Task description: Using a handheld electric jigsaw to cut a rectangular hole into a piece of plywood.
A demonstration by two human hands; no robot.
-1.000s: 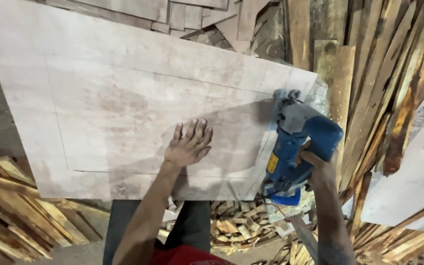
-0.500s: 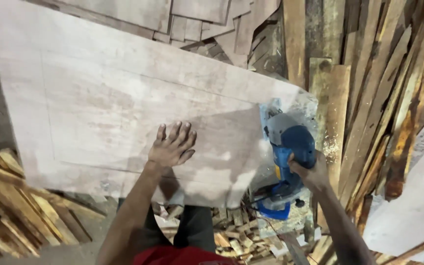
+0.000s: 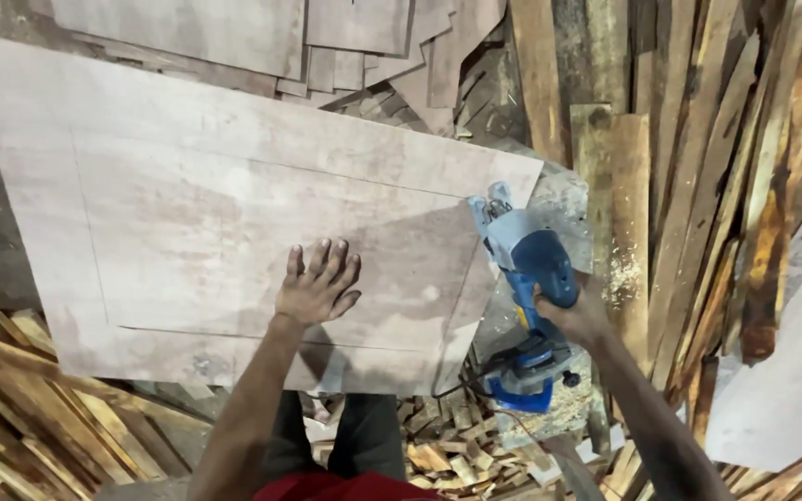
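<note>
Blue power saw [image 3: 526, 278], right hand [image 3: 575, 315] clamped on it, now nearer the plywood sheet [image 3: 187, 195] corner, further along the marked line; left hand [image 3: 316, 288] flat beside, fingers splayed.

Lighting is dim and even, with the plywood sheet [image 3: 234, 213] the brightest surface. A soft shadow falls across its lower right part. Focus is fair centrally; the stacked planks [image 3: 698, 186] at the edges bow and smear.

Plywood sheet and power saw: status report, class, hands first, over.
Left hand flat on plywood sheet, fingers spread. Right hand gripping blue power saw at sheet's right edge. Pencilled rectangle visible on sheet. Offcuts below, planks right of saw.
</note>
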